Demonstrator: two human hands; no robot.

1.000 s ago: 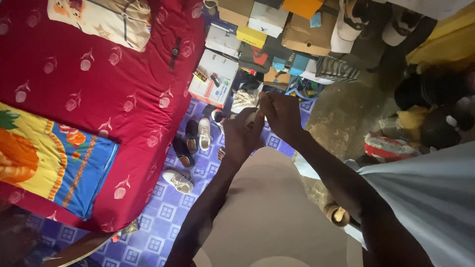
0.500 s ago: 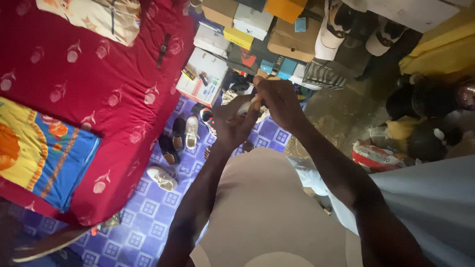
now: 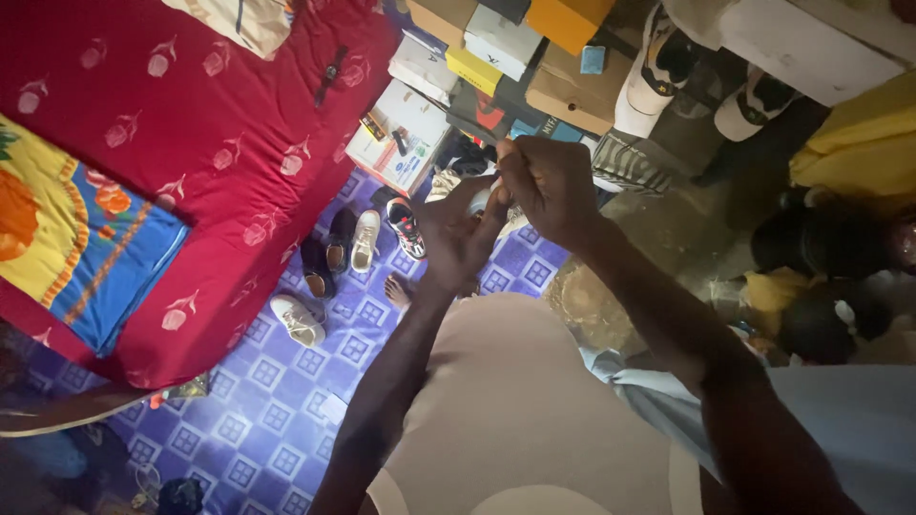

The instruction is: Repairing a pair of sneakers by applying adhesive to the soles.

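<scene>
Small white object (image 3: 482,198), both hands pinching, shoes below

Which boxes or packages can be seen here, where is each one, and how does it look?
White flat box: on the floor beside the red bed, small items on top.
Orange box: top of the stack, rectangular.
White-and-dark box: left of the orange one.
Brown cardboard box: under them, plain.

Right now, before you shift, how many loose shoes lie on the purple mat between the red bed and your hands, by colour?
White shoes: 2
Dark shoes: 2
Multicoloured sneaker: 1
Total: 5
</scene>
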